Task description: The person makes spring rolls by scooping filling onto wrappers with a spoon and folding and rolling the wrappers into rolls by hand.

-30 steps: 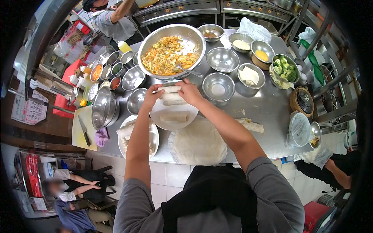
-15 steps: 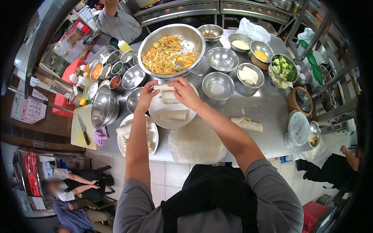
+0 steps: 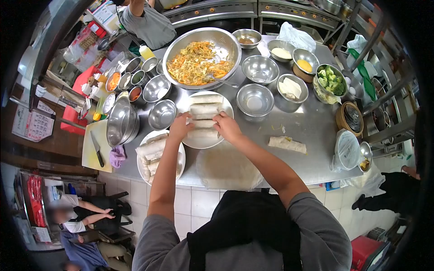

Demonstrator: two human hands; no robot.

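Observation:
Several pale rolls lie in a column on a round white plate [image 3: 229, 106]. My left hand [image 3: 181, 125] and my right hand [image 3: 227, 126] pinch the two ends of one roll [image 3: 203, 124] low in the column. Another roll [image 3: 203, 133] lies just below it. A stack of round wrappers [image 3: 228, 168] is at the table's front edge, below the plate. On the right, a single roll [image 3: 287, 144] rests on the steel. A second plate [image 3: 181, 159] with several rolls is beside my left forearm.
Beyond the plate is a large bowl of shredded filling [image 3: 196, 63] with a spoon. Metal bowls [image 3: 255, 100] stand right of it. At left are a knife [image 3: 96, 148] and a purple cloth [image 3: 117, 156]. A co-worker [image 3: 147, 25] stands behind the table.
Both hands have moved from the top roll down toward the lower part of the plate. The upper rolls are now uncovered. The co-worker at the back has shifted right.

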